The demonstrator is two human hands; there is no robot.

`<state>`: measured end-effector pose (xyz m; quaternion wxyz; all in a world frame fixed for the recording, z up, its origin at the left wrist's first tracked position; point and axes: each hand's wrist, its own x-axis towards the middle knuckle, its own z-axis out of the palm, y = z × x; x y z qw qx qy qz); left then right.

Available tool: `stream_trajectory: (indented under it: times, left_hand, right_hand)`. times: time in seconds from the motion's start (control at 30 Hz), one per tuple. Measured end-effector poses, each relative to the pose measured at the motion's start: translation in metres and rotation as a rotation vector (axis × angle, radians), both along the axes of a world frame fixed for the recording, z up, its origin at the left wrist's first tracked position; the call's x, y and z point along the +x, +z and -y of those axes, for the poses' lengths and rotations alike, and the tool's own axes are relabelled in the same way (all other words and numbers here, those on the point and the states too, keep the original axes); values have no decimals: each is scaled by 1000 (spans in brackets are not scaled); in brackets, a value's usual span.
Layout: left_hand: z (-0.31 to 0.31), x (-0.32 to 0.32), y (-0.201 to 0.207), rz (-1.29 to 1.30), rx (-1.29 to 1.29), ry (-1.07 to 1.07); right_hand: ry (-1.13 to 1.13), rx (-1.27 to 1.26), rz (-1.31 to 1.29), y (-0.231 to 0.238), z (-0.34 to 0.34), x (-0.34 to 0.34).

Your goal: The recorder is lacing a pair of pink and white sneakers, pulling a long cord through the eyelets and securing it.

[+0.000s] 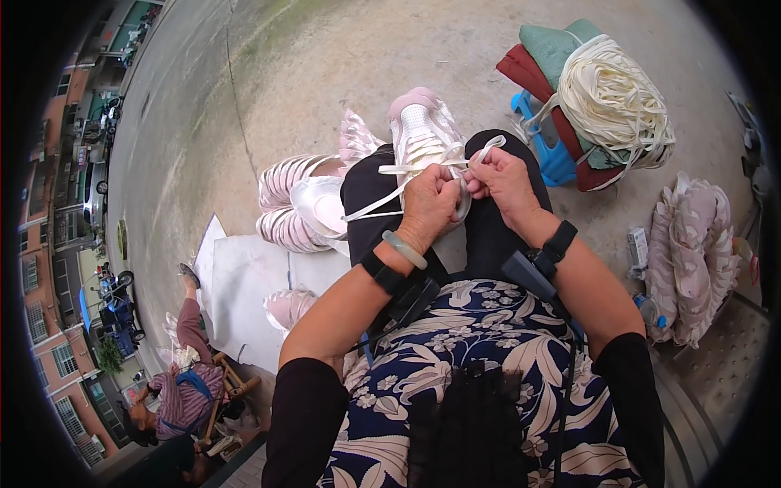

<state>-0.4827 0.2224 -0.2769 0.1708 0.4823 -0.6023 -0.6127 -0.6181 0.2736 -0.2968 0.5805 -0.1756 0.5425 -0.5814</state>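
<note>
A pale pink and white sneaker [416, 118] rests between my knees, toe pointing away from me. White shoelace [382, 203] crosses its tongue, and one loose end trails off to the left over my dark trouser leg. My left hand [431, 199] is closed in a pinch on the lace at the shoe's collar. Close beside it, my right hand [503, 180] also pinches the lace, and a small loop [492, 146] stands up above its fingers. The fingertips nearly meet, so the exact crossing of the lace between them is hidden.
A blue stool [556, 154] at the right bears folded green and red cloth [547, 50] and a big heap of cream laces [610, 98]. Bundled pink-white shoe parts [691, 252] lie at far right; striped ones [297, 191] lie left, near white sheeting [248, 285]. Another person [183, 398] sits lower left.
</note>
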Motion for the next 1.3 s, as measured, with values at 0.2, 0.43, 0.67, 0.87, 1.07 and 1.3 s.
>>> stream_trajectory:
  times: [0.2,0.43,0.67,0.87,1.07,1.3]
  left_hand:
    - [-3,4,-1,-32,-16,-18]
    - [-6,5,-4,-92,-65,13]
    - [-3,-3,-2,-25,-14,44]
    - [-2,-4,-2,-89,100,65]
    - [0,-3,-1,-91,112,46]
    - [3,-1,0,-71,109,0]
  right_hand:
    - [35,-25,-24,-5,1,0]
    - [-43,-70,-229,-10,3,10]
    - [-70,-268,-1104,-15,4,9]
    - [20,-248,-1279,-6,3,10]
    - [161,-468,-1491,-1,8,0]
    - [150,-414,-1425,0,10,1]
